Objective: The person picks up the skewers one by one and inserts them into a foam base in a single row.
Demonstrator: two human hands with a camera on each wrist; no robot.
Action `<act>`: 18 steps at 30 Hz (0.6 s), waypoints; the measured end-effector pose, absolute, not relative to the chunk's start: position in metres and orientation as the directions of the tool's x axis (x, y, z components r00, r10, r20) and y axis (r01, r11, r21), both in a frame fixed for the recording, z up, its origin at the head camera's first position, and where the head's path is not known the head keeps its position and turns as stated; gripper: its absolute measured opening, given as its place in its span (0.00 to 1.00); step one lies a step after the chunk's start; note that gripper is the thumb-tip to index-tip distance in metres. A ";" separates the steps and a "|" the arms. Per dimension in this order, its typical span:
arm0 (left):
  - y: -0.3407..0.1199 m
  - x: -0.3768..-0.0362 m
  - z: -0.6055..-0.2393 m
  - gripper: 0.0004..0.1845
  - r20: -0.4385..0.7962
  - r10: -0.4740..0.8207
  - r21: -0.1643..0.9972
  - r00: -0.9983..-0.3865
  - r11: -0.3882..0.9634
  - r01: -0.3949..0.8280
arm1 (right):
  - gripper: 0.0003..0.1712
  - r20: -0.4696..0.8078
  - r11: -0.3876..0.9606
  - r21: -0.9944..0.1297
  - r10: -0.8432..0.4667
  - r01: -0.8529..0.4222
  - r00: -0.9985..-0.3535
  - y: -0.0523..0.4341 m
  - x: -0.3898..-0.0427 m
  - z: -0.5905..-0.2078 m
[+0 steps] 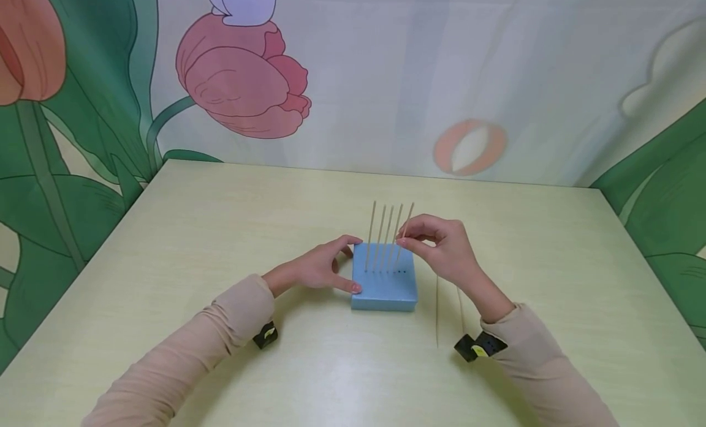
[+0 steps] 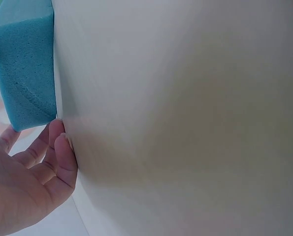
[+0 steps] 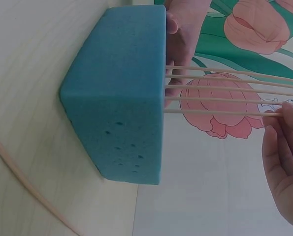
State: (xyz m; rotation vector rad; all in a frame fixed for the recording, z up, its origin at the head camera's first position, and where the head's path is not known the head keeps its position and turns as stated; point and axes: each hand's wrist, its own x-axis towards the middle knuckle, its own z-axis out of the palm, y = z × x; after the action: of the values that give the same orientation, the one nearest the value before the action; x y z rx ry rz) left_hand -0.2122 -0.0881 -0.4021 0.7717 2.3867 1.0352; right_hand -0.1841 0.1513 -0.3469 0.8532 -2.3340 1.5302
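Observation:
A blue foam block [image 1: 380,292] lies on the table with several thin wooden sticks [image 1: 371,234] standing in a row across its top. My left hand [image 1: 317,268] holds the block from its left side, thumb at the near corner and index finger at the far one; its other fingers curl beside the block in the left wrist view. Between thumb and fingertips, my right hand [image 1: 447,246] pinches the rightmost stick [image 1: 410,211], which leans slightly right with its lower end at the block's top. Small dark holes [image 1: 402,271] continue the row to the right.
Two loose sticks lie on the table right of the block, one [image 1: 437,313] beside the other [image 1: 461,310], partly behind my right hand and wrist. A printed curtain [image 1: 375,78] hangs behind the table's far edge.

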 end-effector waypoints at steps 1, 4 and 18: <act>-0.088 -0.212 -0.402 0.45 -0.158 0.636 0.760 -0.755 0.567 0.318 | 0.05 0.475 0.292 -0.764 -0.350 -0.575 -0.808 0.152 -0.184 -0.347; -0.088 -0.212 -0.403 0.45 -0.160 0.636 0.762 -0.755 0.565 0.315 | 0.07 0.446 0.301 -0.775 -0.363 -0.556 -0.818 0.156 -0.183 -0.347; -0.088 -0.213 -0.404 0.46 -0.162 0.635 0.758 -0.755 0.571 0.317 | 0.12 0.260 0.488 -0.775 -0.333 -0.402 -0.906 0.202 -0.174 -0.356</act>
State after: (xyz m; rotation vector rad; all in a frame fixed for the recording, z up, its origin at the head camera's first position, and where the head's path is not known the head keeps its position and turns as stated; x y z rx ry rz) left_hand -0.2132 -0.0880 -0.4040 0.7679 2.3860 1.0312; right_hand -0.1740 0.2016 -0.3560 0.6541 -2.6449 1.4082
